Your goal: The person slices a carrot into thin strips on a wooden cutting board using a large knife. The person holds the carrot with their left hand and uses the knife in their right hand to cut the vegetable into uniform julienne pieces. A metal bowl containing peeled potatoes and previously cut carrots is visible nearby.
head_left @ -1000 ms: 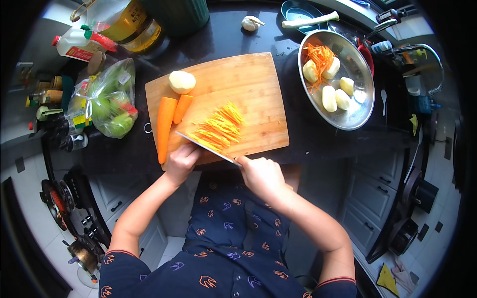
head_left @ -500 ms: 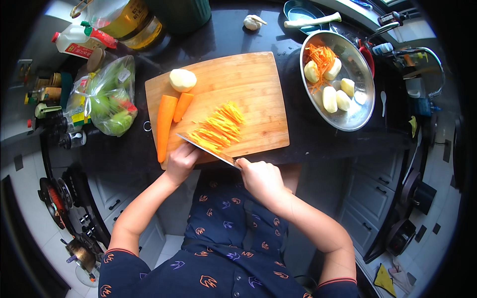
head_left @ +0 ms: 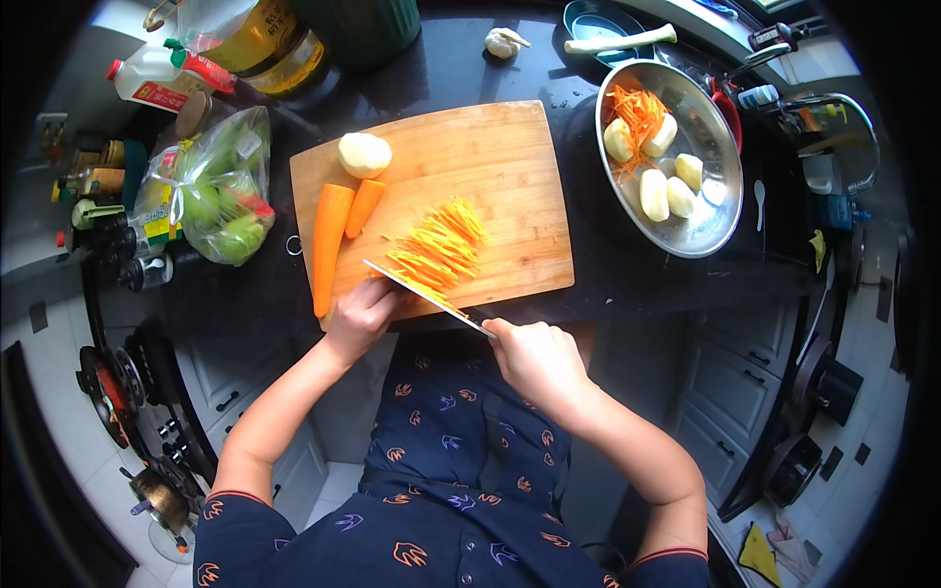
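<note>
In my right hand (head_left: 544, 367) is the handle of a kitchen knife (head_left: 431, 297), its blade slanting across the near edge of a wooden cutting board (head_left: 520, 186). My left hand (head_left: 361, 312) is curled close beside the blade, and whatever lies beneath its fingers is hidden. Just beyond the knife spreads a heap of cut carrot strips (head_left: 438, 242). Left of them lie a long peeled carrot (head_left: 331, 240) and a shorter carrot piece (head_left: 365, 208). A peeled potato (head_left: 365, 155) rests near the board's far left.
A steel bowl (head_left: 720, 220) on the right holds shredded carrot and several peeled potatoes. Bagged green vegetables (head_left: 225, 191) sit left of the board. Behind are garlic (head_left: 504, 42), a large oil bottle (head_left: 260, 44) and a pale stick-like item (head_left: 622, 41) across a blue dish.
My right hand and the knife have shifted a little to the right. My left hand stays beside the blade, and the board's contents look much the same.
</note>
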`<state>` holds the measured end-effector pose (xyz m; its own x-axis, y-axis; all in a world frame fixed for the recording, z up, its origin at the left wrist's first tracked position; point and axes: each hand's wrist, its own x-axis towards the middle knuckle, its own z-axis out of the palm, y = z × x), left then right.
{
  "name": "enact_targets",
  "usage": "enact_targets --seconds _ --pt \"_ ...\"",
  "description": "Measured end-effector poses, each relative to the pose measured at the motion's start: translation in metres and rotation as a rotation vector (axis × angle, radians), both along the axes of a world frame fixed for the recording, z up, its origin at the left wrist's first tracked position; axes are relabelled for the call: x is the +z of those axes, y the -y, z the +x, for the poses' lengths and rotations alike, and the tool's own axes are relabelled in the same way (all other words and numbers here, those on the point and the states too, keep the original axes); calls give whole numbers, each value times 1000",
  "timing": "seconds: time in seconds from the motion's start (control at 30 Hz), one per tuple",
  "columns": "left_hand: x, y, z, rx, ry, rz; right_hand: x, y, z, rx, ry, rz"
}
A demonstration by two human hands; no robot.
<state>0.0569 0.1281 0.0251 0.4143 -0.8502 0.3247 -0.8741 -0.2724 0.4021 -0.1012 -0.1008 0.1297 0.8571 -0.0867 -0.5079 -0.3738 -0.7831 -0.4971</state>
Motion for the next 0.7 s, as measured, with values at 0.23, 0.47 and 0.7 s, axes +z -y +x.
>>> enact_targets --seconds 0.23,0.47,0.7 --pt "-7 -4 -1 18 11 40 -34 -18 5 -69 156 -2" --pt "-8 -8 5 -47 -11 40 -27 -11 -1 -98 231 56" --pt "-3 -6 6 -52 -55 49 -12 -4 -6 -18 181 12"
